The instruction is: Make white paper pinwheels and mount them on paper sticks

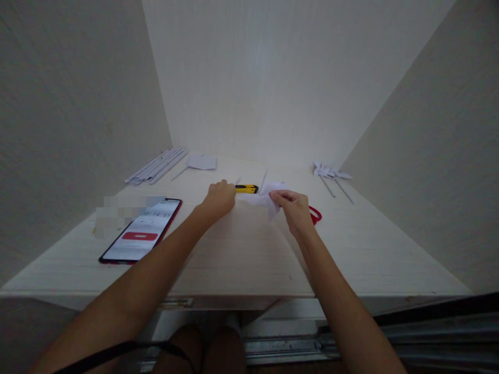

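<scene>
My right hand [294, 208] pinches a folded white paper pinwheel [276, 195] between thumb and fingers, above the table. My left hand [220, 199] is closed, knuckles up, just left of it. A small pale tip shows above its fingers; what the hand holds is hidden. Right beside those fingers is a yellow and black utility knife [247, 189], partly covered at its left end; whether the hand touches it I cannot tell. Red-handled scissors [316, 214] lie behind my right wrist, mostly hidden.
A phone [144, 234] showing a timer lies at left. Several rolled paper sticks [158, 166] are stacked at the back left, near a white paper piece [201, 162]. Finished-looking paper pinwheels on sticks [329, 171] lie at the back right. Walls enclose the table [241, 259] on three sides.
</scene>
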Tool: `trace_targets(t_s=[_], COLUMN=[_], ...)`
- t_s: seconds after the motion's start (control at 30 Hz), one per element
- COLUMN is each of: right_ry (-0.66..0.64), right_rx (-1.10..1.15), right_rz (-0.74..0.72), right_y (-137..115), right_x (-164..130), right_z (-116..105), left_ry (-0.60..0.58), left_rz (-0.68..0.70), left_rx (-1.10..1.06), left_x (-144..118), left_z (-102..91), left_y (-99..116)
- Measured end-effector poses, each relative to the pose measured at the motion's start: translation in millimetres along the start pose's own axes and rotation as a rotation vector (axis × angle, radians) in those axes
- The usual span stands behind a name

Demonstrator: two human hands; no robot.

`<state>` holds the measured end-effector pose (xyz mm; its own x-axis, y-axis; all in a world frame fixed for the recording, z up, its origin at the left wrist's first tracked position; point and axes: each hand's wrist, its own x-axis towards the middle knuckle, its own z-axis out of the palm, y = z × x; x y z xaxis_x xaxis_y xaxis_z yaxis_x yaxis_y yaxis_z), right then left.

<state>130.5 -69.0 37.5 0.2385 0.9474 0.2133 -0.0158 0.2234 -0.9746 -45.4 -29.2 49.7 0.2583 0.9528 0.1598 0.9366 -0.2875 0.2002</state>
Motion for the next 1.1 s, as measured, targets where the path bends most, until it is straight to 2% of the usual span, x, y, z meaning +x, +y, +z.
trace_targets(t_s=[0.03,0.1,0.17,0.27,0.33,0.5,0.77,0.87,0.97,1.03,1.1], right_ry=[-0.018,-0.064,-0.112,-0.181,-0.214,-0.218,-0.235,-0.246,-0.168,-0.077,-0.052], right_rx=[-0.010,-0.033,-0.050,-0.064,-0.080,-0.134,-0.128,-0.109,-0.095,-0.092,-0.093], right_rz=[0.005,0.015,0.026,0.033,0.029,0.042,0.035,0.018,-0.068,-0.114,-0.112], right_y=[-0.5,-1.6,-2.4,-2.8,-2.5,-2.2,0.8,1.1,-4.0,-8.4,-10.3], right_x=[-0.6,-1.9,-3.1,-5.3,-6.8,-8.7,-8.5,-7.8,-7.5,-8.3,-9.8], right_z=[0.8,2.5,4.3,7.3,9.6,14.0,14.0,12.4,8.6,6.1,5.0], left_ry=[0.047,0.087,-0.038,-0.244,-0.283,-0.228,-0.207,-0.147,-0.112,-0.145,-0.189], left_rz=[0.033,0.055,0.062,0.068,0.000,-0.107,-0.102,-0.115,-0.140,-0.146,-0.163], left_rx=[-0.096,-0.437,-0.778,-1.002,-1.041,-1.110,-1.172,-1.124,-1.108,-1.138,-1.144], left_x=[-0.5,-2.3,-6.0,-13.6,-17.2,-17.7,-18.9,-19.4,-19.8,-19.7,-19.1], left_z=[-3.1,-11.3,-17.7,-16.4,-9.1,8.1,8.7,7.9,7.8,8.6,9.9], left_y=[1.9,4.9,6.6,8.2,9.7,14.4,15.0,15.7,16.5,16.5,16.0])
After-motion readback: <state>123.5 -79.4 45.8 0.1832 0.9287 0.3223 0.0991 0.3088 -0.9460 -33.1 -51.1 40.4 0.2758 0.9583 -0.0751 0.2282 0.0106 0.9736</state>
